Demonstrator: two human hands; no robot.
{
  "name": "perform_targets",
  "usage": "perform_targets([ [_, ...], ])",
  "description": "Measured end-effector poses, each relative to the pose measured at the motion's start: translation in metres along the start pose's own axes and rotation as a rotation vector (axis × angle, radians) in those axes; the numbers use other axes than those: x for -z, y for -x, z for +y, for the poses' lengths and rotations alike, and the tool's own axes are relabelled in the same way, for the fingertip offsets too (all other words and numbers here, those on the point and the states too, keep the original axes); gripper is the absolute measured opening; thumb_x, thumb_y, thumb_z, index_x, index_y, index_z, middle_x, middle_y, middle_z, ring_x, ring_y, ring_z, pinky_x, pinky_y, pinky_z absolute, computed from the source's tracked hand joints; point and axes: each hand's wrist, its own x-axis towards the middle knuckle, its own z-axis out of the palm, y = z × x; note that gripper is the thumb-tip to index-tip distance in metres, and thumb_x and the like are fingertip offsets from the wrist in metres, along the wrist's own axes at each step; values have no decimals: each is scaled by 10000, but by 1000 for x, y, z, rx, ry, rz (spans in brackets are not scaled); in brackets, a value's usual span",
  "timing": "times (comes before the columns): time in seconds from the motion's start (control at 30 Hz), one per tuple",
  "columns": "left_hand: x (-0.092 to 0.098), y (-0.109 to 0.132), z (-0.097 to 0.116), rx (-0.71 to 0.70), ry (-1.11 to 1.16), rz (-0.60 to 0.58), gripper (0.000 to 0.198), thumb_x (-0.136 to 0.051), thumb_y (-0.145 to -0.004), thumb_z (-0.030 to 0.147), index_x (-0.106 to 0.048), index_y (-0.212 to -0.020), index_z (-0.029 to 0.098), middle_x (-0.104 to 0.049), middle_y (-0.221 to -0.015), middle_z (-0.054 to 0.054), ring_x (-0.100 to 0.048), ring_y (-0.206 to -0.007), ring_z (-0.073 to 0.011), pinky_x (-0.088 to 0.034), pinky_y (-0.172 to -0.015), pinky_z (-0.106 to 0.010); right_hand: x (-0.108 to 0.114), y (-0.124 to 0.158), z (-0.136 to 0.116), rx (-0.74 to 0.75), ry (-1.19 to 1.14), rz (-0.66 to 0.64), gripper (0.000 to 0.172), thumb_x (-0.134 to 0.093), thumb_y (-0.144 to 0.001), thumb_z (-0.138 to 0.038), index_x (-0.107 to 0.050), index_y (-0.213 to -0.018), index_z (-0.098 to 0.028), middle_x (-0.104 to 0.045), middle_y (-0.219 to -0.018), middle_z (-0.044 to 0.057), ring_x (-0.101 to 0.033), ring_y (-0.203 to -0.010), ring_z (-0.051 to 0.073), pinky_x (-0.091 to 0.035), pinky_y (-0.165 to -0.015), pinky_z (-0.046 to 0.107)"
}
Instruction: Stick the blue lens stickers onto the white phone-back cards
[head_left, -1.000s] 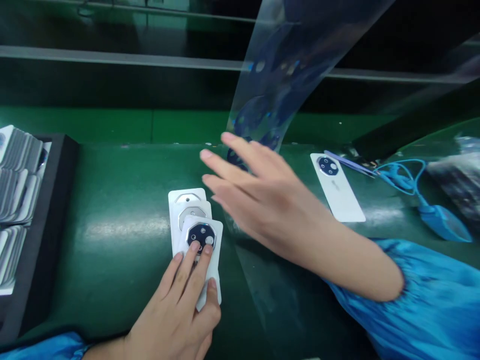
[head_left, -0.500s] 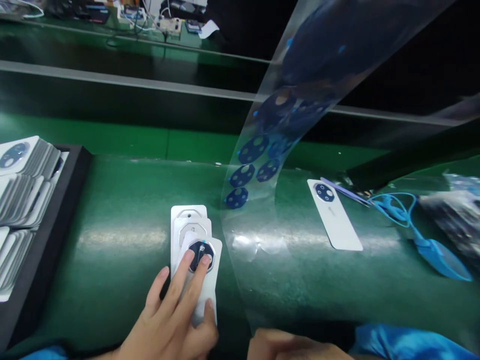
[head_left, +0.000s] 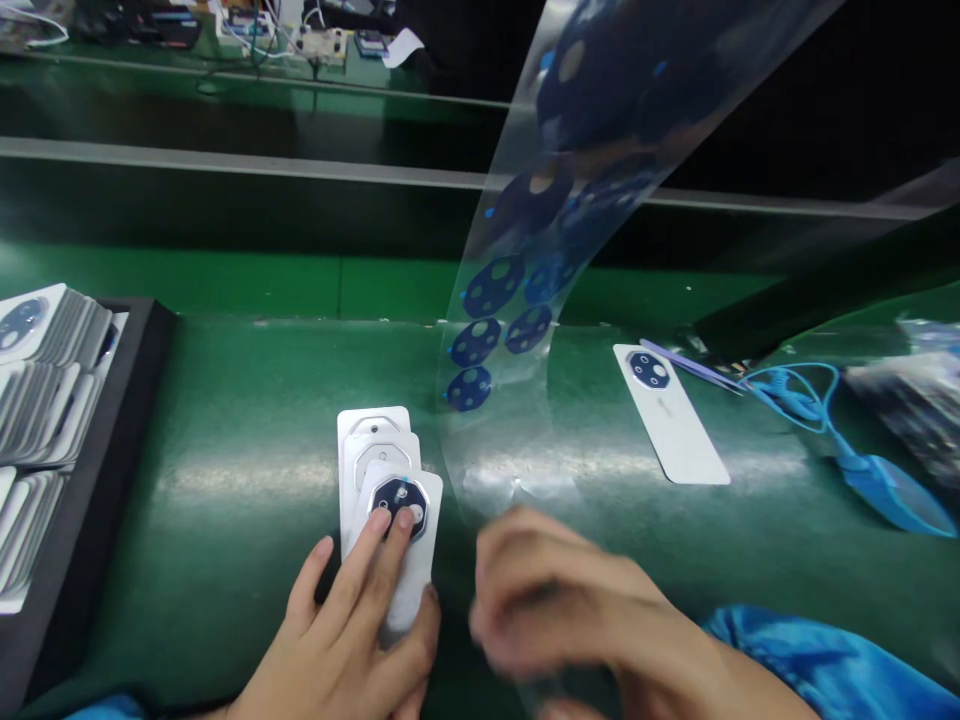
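White cards (head_left: 379, 430), three overlapped at lower centre: grip of the left hand (head_left: 337, 640) closed on the top one, steadying it; right hand (head_left: 555, 600) blurred, half-curled, hold unclear, beside clear film (head_left: 487, 480).

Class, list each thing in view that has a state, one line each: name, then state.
Left hand, pressing the top card
Right hand, blurred, grip unclear
Clear film, curved upright, blue discs on it
Lone card, lying flat
Tweezers, lying beside the lone card
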Motion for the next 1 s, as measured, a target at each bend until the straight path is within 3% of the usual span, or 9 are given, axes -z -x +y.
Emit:
perform_targets([
  [0.07, 0, -1, -1, 0, -8, -3, 336, -609, -895, 422, -637, -1170, 231, -546, -1457, -197, -190, -1544, -349, -58, -1217, -511, -4, 1, 14, 15, 272, 147, 357, -625, -865, -120, -625, -1221, -145, -733, -1067, 101, -690, -1017, 224, -593, -941, 402],
  [0.1, 0, -2, -1, -8, -12, 0, 339, -613, -888, 417, -637, -1167, 226, -550, -1453, -197, -197, -1540, -355, -66, -1216, -515, -6, 2, 21, 20, 408, 155, 353, -617, -889, -134, -628, -1241, -118, -729, -1103, 129, -673, -1061, 249, -588, -948, 440],
  [0.2, -1, -3, -2, -29, -18, -5, 385, -622, -869, 427, -627, -1191, 216, -555, -1444, -196, -221, -1529, -364, -82, -1211, -518, -12, 6, 35, 92, 646, 38, 347, -590, -958, -235, -642, -1268, -87, -719, -1197, 165, -637, -1147, 306, -581, -938, 508],
  [0.37, -1, -6, -6, -8, 36, -38, 405, -647, -851, 444, -632, -1199, 238, -536, -1460, -186, -264, -1511, -361, -85, -1202, -530, -19, 9, 40, 65, 772, -50, 338, -527, -1011, -255, -666, -1267, -85, -707, -1271, 146, -633, -1175, 309, -574, -954, 496],
  [0.57, 1, -4, -3, 47, 17, -16, 383, -609, -894, 486, -664, -1216, 285, -554, -1452, -142, -182, -1541, -337, -47, -1215, -515, -19, 10, 42, 43, 697, -10, 313, -551, -985, -170, -662, -1259, -68, -708, -1256, 143, -631, -1170, 314, -580, -959, 485],
  [0.7, 2, -2, 3, 67, -19, -4, 336, -593, -897, 445, -674, -1180, 284, -552, -1454, -150, -211, -1535, -319, -48, -1219, -501, -19, -2, 42, -133, 501, 130, 282, -546, -988, -157, -658, -1240, -98, -699, -1147, 141, -647, -1070, 252, -588, -910, 432],
  [0.8, 2, -2, 3, 65, -12, -14, 348, -591, -894, 440, -661, -1195, 279, -567, -1432, -162, -199, -1539, -317, -41, -1216, -494, -21, -15, 43, -220, 465, 148, 223, -549, -986, -148, -698, -1153, -141, -679, -1058, 116, -645, -966, 228, -585, -827, 418],
  [1.0, 5, -4, 0, 43, -7, -83, 442, -670, -839, 493, -643, -1230, 289, -560, -1449, -158, -118, -1548, -344, -42, -1193, -489, -24, -27, 44, -260, 396, 180, 129, -625, -930, -107, -714, -992, -177, -670, -989, 69, -642, -910, 193, -565, -799, 357],
])
